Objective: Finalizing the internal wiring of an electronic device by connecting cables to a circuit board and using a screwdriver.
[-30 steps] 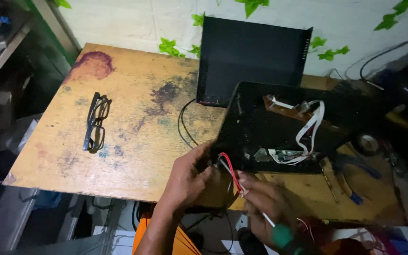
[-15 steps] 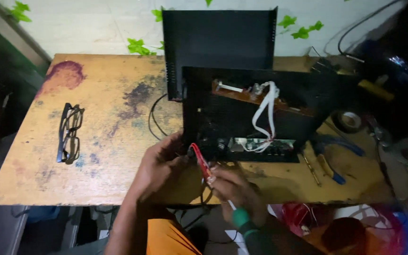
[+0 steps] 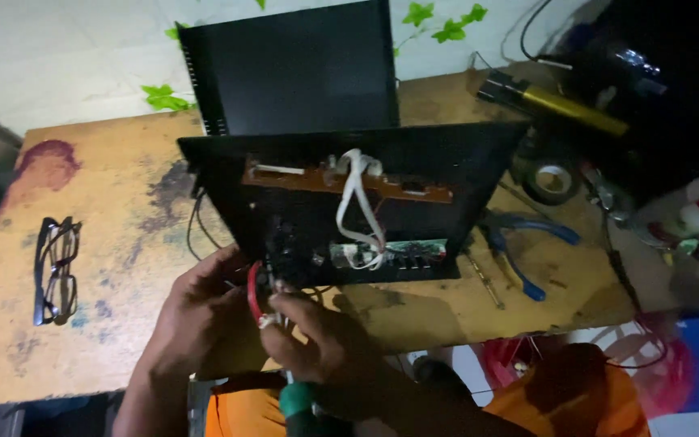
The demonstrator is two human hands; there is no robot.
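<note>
Two hands meet at the worktop's (image 3: 107, 186) front edge, below the open black chassis (image 3: 349, 206). The left hand (image 3: 196, 311) curls around a red wire (image 3: 252, 290) at the chassis's front left corner; the right hand (image 3: 317, 348) grips a green-handled screwdriver (image 3: 299, 400), whose tip is hidden behind the fingers. What the wire joins cannot be made out. The right side is dim, the tools there hard to read. Since the earlier frame the view has drawn closer, pushing the spectacles (image 3: 57, 267) towards the left edge.
</note>
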